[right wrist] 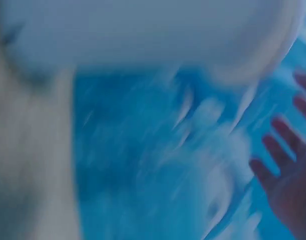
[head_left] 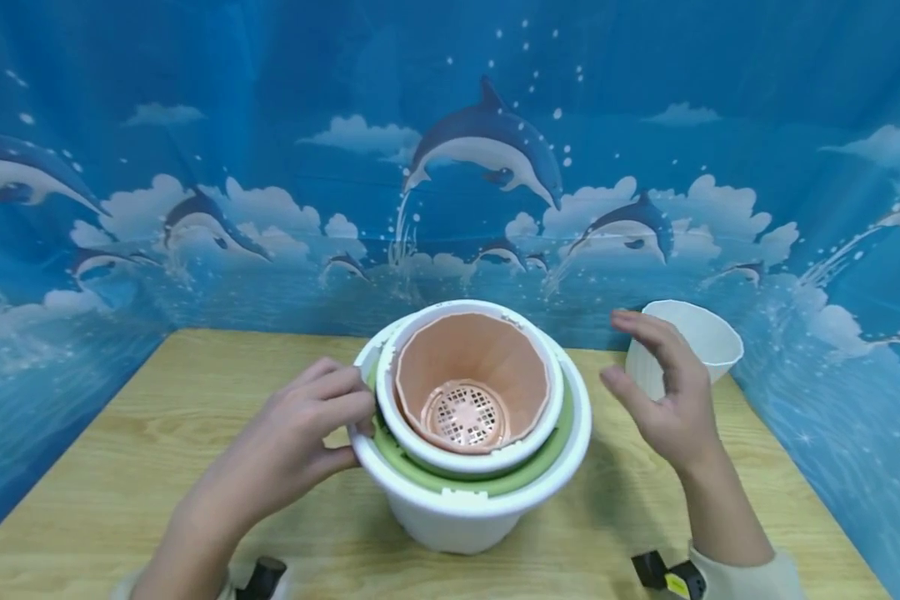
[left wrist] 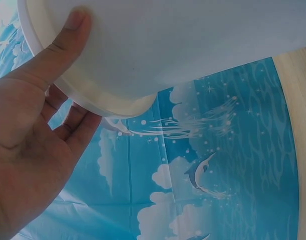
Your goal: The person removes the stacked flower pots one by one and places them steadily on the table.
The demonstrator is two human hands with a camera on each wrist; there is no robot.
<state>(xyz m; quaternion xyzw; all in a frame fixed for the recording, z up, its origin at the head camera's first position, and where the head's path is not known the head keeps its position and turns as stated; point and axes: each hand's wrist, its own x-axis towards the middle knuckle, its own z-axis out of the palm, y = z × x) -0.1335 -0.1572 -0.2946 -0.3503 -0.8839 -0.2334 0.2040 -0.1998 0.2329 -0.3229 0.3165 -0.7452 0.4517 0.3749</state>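
A stack of nested flower pots stands mid-table: a large white pot (head_left: pixel 465 512), a green one (head_left: pixel 540 465) inside it, a white one (head_left: pixel 412 437) inside that, and a pink pot (head_left: pixel 495 358) with a grid bottom innermost. My left hand (head_left: pixel 311 433) grips the big white pot's rim on its left side; in the left wrist view the thumb (left wrist: pixel 62 45) lies on the white wall (left wrist: pixel 193 40). My right hand (head_left: pixel 663 392) hovers open to the right of the stack, touching nothing. The right wrist view is blurred; only fingers (right wrist: pixel 285 165) show.
A separate small white pot (head_left: pixel 708 337) stands at the back right, just behind my right hand. The wooden table (head_left: pixel 105 467) is bounded by a blue dolphin-print backdrop (head_left: pixel 450 167) on three sides. Dark wrist straps (head_left: pixel 667 575) show at the bottom edge.
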